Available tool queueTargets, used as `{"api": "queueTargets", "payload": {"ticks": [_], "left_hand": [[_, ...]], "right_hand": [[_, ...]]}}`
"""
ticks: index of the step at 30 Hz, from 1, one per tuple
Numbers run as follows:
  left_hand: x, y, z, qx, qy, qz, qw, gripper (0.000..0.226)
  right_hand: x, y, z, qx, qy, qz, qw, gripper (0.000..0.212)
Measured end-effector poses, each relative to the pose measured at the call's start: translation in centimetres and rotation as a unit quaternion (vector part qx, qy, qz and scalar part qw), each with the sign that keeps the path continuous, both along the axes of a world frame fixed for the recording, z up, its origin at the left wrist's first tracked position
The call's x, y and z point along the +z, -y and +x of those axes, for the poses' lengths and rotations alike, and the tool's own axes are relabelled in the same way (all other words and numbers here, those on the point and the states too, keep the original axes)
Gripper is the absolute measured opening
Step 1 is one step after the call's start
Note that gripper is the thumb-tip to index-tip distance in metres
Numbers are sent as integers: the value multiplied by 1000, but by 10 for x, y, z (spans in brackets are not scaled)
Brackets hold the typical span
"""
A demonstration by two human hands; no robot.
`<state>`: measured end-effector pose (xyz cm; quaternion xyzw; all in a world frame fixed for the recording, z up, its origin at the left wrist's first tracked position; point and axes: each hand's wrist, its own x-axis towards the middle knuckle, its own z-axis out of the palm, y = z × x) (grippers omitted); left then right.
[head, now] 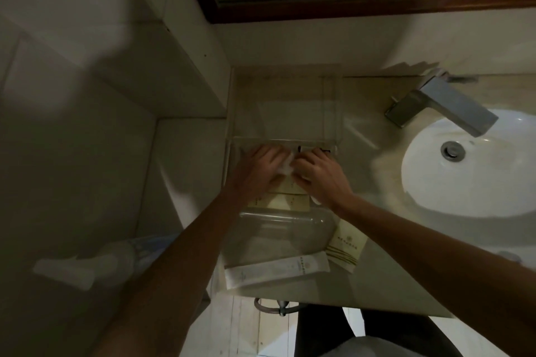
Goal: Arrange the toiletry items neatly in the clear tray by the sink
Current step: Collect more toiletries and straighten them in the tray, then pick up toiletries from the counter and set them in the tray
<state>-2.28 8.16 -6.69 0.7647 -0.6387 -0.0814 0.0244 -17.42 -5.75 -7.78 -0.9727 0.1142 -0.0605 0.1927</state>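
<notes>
Lighting's dim so everything looks kinda greenish-grey. The tray [285, 101] is see-through, no tint. Packets inside it [285, 202] are pale cream with tiny dark print. The sachet [345, 245] on the beige table [377, 264] is cream with olive-gold stripes and matching lettering. Long box [275, 271] is white with faint grey print. Sink [475, 165] is bright white, faucet [443, 106] silver-grey, mirror frame [377, 6] dark reddish brown.

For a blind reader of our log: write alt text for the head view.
Seen from above, both hands, left and right, press together on small pale toiletry packets in a clear tray on a dim bathroom counter. A white tube and a striped sachet lie nearer the viewer; a white sink with a metal tap sits to the right.
</notes>
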Motion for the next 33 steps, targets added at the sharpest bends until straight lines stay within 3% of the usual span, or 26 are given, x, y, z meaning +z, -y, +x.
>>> {"api": "queueTargets", "payload": {"ticks": [6, 11, 18, 23, 25, 29, 33], "left_hand": [[8, -5, 13, -18, 59, -41, 997, 53], [0, -21, 26, -1, 108, -55, 993, 38], [2, -14, 7, 67, 37, -6, 997, 40], [14, -19, -17, 60, 52, -65, 995, 41], [18, -21, -51, 41, 14, -104, 994, 35], [17, -21, -143, -62, -25, -65, 996, 35], [10, -13, -197, -24, -25, 61, 998, 61]], "right_hand": [[4, 9, -16, -53, 63, 1, 997, 14], [3, 14, -30, -63, 46, 7, 997, 15], [5, 13, -35, -1, -42, -45, 998, 24], [28, 25, -51, -30, -4, -10, 1000, 24], [36, 35, -73, -31, 11, -1, 999, 23], [32, 44, -132, 121, -8, -23, 992, 20], [19, 37, -159, 231, -155, -45, 960, 52]]}}
